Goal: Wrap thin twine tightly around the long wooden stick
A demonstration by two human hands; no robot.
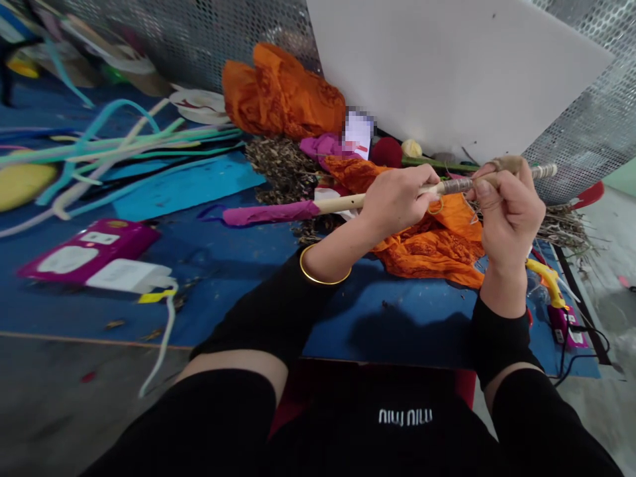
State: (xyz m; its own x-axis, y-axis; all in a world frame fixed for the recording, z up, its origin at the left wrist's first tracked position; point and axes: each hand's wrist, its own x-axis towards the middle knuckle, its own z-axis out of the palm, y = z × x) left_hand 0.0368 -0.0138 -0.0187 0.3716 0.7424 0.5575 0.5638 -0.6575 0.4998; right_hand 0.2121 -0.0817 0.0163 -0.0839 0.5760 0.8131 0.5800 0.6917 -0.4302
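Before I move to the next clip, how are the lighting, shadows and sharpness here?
Head view: a soft dark shadow on the blue table between the forearms; pale highlights on the metal mesh; the magenta box smeared; the screen pixelated; left hand, right hand and stick fairly clear.

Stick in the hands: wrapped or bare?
Partly wrapped: the stick is bare beside the pink cloth at one end; grey-brown winding shows between left hand and right hand.

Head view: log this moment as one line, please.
left hand: holding stick | right hand: gripping stick's wrapped section | pink wrapping: toward stick's left end | orange cloth: on blue table
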